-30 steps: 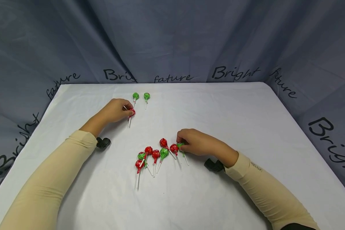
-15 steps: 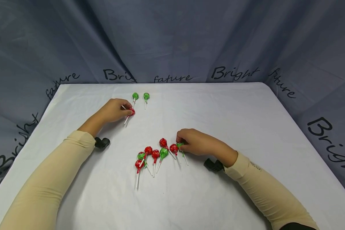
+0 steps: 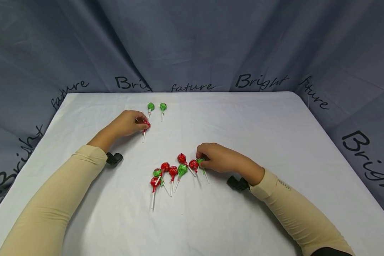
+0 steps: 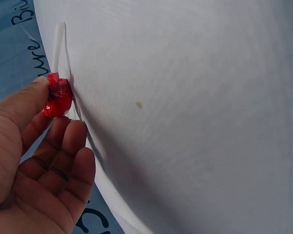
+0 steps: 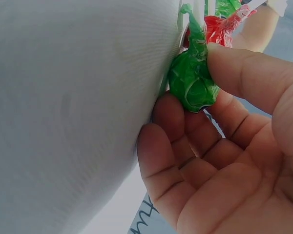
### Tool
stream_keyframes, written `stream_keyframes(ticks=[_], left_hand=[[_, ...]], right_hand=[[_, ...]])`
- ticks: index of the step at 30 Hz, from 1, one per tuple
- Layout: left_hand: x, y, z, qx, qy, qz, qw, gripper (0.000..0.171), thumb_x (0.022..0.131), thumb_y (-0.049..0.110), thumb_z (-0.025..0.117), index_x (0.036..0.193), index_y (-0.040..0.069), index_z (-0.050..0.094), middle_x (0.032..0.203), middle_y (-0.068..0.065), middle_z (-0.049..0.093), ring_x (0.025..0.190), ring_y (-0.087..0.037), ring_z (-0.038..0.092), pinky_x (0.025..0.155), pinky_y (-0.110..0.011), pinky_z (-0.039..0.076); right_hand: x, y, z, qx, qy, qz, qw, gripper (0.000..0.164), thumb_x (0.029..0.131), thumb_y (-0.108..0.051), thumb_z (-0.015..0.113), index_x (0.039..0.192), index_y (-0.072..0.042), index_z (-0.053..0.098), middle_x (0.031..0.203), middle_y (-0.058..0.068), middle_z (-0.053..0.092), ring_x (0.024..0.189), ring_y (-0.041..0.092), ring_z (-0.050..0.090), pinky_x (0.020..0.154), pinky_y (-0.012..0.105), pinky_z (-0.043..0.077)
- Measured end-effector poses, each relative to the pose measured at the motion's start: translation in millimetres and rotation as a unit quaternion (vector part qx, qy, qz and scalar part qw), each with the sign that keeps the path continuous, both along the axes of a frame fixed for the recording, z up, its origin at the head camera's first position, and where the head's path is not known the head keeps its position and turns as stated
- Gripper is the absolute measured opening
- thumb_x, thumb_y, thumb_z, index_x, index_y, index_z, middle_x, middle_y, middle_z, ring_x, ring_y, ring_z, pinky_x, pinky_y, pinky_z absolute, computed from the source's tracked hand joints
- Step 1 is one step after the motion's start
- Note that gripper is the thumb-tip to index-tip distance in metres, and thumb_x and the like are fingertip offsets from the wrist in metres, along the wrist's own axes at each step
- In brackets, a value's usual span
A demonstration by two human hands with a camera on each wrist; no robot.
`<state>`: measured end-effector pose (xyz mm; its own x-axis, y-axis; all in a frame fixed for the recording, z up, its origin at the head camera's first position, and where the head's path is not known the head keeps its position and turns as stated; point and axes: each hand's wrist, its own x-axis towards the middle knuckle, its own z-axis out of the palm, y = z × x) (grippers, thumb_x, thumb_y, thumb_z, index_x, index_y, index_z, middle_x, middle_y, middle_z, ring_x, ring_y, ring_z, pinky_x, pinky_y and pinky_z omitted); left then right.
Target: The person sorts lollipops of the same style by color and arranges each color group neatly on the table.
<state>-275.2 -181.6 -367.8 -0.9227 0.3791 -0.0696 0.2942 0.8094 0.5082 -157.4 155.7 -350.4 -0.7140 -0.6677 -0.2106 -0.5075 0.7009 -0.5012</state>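
Note:
My left hand (image 3: 127, 123) pinches a red lollipop (image 4: 59, 97) by its wrapped head, thumb on one side and fingers on the other. Its white stick points toward me in the head view. Just beyond that hand lie two green lollipops, one on the left (image 3: 151, 106) and one on the right (image 3: 163, 107). At the right end of a row, my right hand (image 3: 222, 158) holds a green lollipop (image 5: 193, 83) between thumb and fingers. A red lollipop (image 3: 193, 165) lies right beside it.
Several red and green lollipops make up the row on the white-covered table (image 3: 259, 124), among them a green one (image 3: 182, 170) and a red one (image 3: 155, 182) at the near left, where some overlap. A grey curtain (image 3: 192, 42) with lettering hangs behind the table.
The red lollipop's stick swung left in my left fingers, then came back to point nearly straight toward me. My right hand and the row stay where they were.

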Motion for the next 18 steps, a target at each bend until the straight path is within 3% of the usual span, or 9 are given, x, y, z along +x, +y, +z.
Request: stream_keyframes(ticks=[18], left_hand=[[0.3, -2.5, 2.0, 0.009, -0.007, 0.000, 0.9999, 0.029, 0.095, 0.021, 0.068, 0.116, 0.003, 0.067, 0.107, -0.011, 0.066, 0.094, -0.026, 0.059, 0.082, -0.041, 0.047]], right_hand=[[-1.2, 0.4, -1.3, 0.001, -0.003, -0.001, 1.000, 0.010, 0.093, -0.009, 0.069, 0.097, -0.011, 0.061, 0.092, -0.003, 0.056, 0.083, 0.014, 0.051, 0.075, 0.029, 0.045]])
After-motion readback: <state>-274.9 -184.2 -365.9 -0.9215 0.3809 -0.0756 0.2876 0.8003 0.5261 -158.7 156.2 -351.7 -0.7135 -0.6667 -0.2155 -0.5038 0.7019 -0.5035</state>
